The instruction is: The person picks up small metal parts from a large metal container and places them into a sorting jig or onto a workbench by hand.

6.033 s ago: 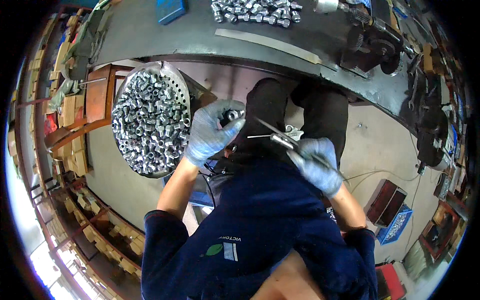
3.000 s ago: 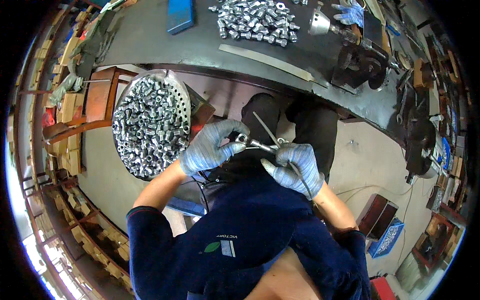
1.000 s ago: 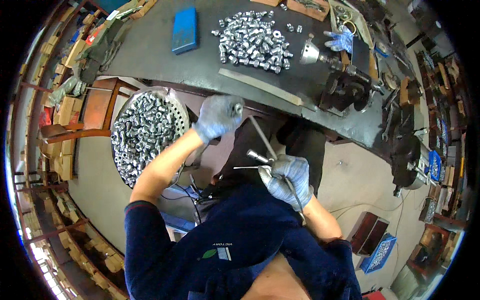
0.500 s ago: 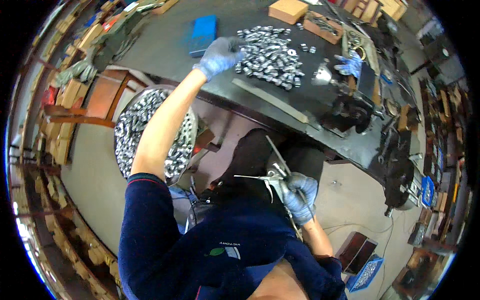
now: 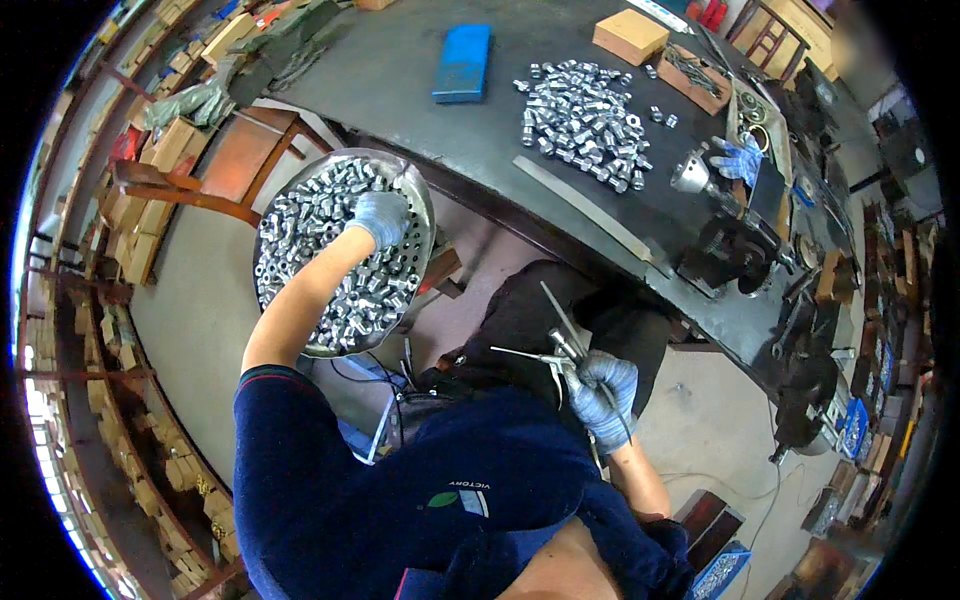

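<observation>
My left hand [image 5: 382, 218], in a grey-blue glove, reaches down onto the small metal fittings [image 5: 330, 205] heaped in a round metal basin with holes [image 5: 428, 235]. Its fingers point down among the parts, and their tips are hidden. In front of my lap, my gloved right hand [image 5: 606, 395] is closed around a silver air blow gun [image 5: 568, 362]. The gun's thin nozzle points left, and its curved lever hangs below. A slim dark file-like rod [image 5: 560, 310] also runs through that hand, slanting up and left.
On the dark workbench [image 5: 400, 130] lie a pile of fittings [image 5: 585, 120], a blue box [image 5: 463, 62] and a long flat bar [image 5: 585, 208]. A vise-like tool [image 5: 730, 245] stands at right. A wooden chair [image 5: 245, 160] sits behind the basin.
My left hand has moved from beside the fittings pile on the workbench down into the basin at left. The right hand keeps its hold. The view has shifted slightly.
</observation>
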Available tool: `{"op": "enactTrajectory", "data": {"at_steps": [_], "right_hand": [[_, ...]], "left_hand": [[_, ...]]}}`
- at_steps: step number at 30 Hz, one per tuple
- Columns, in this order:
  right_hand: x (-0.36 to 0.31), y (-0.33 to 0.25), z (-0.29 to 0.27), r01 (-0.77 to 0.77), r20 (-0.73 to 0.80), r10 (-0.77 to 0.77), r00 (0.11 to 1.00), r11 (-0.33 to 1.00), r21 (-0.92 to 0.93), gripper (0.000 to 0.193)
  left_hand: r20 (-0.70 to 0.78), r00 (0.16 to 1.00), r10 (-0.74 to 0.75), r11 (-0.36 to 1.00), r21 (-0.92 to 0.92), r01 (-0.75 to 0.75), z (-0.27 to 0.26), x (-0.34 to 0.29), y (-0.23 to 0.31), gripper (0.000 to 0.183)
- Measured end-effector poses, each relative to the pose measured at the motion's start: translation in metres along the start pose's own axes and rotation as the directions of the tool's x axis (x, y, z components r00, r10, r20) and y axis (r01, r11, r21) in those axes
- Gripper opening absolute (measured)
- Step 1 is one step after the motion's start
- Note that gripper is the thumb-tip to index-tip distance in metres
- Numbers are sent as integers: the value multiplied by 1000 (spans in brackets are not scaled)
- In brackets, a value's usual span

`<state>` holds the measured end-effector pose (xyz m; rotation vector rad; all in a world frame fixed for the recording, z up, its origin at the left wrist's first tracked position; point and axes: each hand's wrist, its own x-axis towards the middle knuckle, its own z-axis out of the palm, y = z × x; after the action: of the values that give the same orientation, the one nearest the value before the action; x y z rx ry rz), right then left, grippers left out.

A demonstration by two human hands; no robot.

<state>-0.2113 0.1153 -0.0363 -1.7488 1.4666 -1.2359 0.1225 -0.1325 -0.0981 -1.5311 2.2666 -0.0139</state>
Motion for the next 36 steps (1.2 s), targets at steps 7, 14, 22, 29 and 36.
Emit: {"op": "enactTrajectory", "data": {"at_steps": [7,14,22,29,36], "right_hand": [[-10,6,-6,-74,-50,75,996,997,14,30],[4,-2,-6,-26,29,24,999,997,73,31],[9,-4,-2,67,73,-68,995,998,19,34],[8,1,-6,4,52,-6,999,999,33,34],[12,-2,-7,50,153,-31,988,992,-117,37]], "left_hand": [[-61,997,-49,996,-76,44,-15,-15,20,24],[-119,990,76,263,-955,-135,-66,-58,36,32],[-144,891,431,-677,-704,214,-50,-107,140,47],[-20,924,383,-691,-670,272,-46,-112,165,41],[-79,922,380,-274,-961,30,-65,-109,151,31]]}}
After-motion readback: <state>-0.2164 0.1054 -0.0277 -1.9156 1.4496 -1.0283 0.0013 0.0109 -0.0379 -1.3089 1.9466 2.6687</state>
